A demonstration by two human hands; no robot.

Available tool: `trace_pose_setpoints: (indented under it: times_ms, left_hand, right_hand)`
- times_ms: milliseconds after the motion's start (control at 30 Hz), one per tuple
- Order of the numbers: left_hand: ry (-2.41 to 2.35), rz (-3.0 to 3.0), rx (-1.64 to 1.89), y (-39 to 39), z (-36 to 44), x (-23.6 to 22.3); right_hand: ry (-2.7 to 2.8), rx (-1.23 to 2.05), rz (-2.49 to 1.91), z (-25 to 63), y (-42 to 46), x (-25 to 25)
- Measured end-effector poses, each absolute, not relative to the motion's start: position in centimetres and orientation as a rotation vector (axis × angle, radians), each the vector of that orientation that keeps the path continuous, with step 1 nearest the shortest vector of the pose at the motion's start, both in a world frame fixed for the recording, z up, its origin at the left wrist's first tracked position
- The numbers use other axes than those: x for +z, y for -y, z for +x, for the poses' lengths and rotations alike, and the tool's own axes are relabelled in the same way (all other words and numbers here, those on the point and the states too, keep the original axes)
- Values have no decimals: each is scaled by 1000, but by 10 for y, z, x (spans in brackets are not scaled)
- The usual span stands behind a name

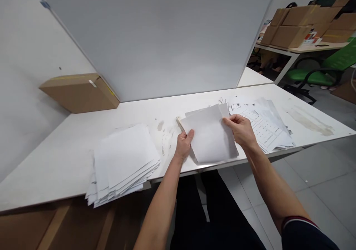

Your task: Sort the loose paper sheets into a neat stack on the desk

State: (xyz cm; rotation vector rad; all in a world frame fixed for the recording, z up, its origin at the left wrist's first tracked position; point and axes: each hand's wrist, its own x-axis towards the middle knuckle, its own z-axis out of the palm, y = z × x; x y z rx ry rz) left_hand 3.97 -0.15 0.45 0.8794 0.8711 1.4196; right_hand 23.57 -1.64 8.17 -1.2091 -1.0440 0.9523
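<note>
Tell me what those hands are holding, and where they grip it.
White paper sheets: the left hand grips their left edge, thumb on top; the right hand pinches near their upper right corner.

Both bare forearms reach forward from below — the left hand [184, 145] pinches with its thumb on top, fingers curled beneath the grip. Across from it, the right hand [241, 129] pinches between thumb and bent forefinger — wrist behind the grip, dark sleeve farther back.
</note>
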Motion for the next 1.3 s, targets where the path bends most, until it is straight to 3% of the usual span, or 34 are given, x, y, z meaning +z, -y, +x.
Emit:
trace_pose_setpoints:
  times_ms: [167, 233, 333, 400, 467, 533, 633, 867, 1167, 1300]
  left_hand:
    - [-875, 845, 1460, -4, 41, 0]
    - [-894, 814, 1498, -7, 41, -2]
    - [-955, 782, 1549, -9, 40, -2]
    - [-964, 781, 1568, -10, 40, -2]
    - [-964, 777, 1580, -10, 40, -1]
    - [-961, 779, 1584, -10, 40, -1]
    - [-967, 813, 1581, -10, 40, 0]
    - [-934, 826, 1608, -11, 40, -2]
    - [-1001, 1053, 1625, -9, 39, -5]
    - [-1037, 1213, 1692, -1, 38, 12]
  right_hand:
    - [1236, 994, -1291, 238, 19, 76]
    - [1344, 638, -1408, 249, 22, 83]
    - [1260, -179, -1477, 271, 31, 107]
    - [1142, -449, -1380, 282, 37, 126]
    - [1066, -366, -1208, 286, 42, 140]
    - [1070, -66, -1107, 282, 42, 142]
    - [1258, 292, -1233, 264, 33, 122]
    - [1724, 164, -1535, 228, -2, 61]
    - [1636, 240, -1581, 214, -12, 46]
    - [1443, 879, -1362, 224, -7, 45]
